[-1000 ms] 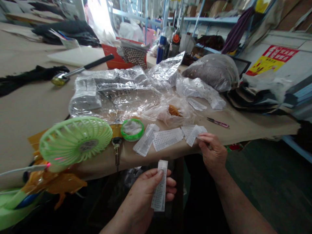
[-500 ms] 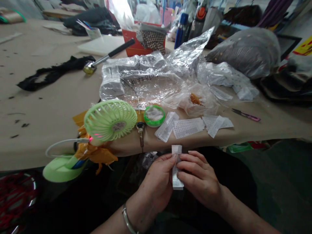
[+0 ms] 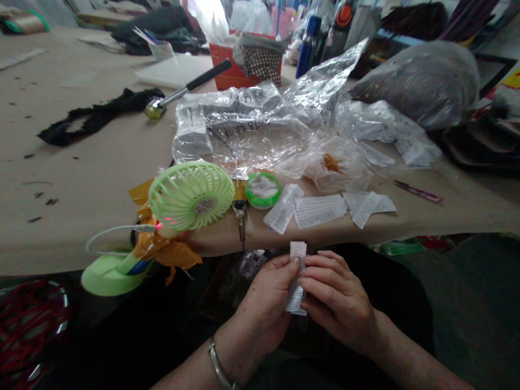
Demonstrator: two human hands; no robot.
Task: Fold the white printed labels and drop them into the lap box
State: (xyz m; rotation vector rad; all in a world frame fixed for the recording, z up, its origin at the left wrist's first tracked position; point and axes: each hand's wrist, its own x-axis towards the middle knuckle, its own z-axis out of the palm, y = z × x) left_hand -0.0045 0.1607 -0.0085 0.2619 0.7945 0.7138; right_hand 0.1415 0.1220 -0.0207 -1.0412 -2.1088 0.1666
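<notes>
Right hand [image 3: 345,303] has come from loose slips [image 3: 320,211] on the bench [image 3: 81,189] to the printed strips [image 3: 295,297] | left hand [image 3: 264,309]: grip pinching strips before bench edge; right: fingers against them, pinch hidden, cannot tell | step: seemingly evening them | next: calls for light fingertip pressure

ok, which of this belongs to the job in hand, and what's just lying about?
Likely the job:
printed paper slips in the left hand, right hand touching them
loose slips along the table edge

Likely just lying about:
light-green fan
green-rimmed tub
pink-handled snips
black-handled metal tool
blue bottle
</notes>
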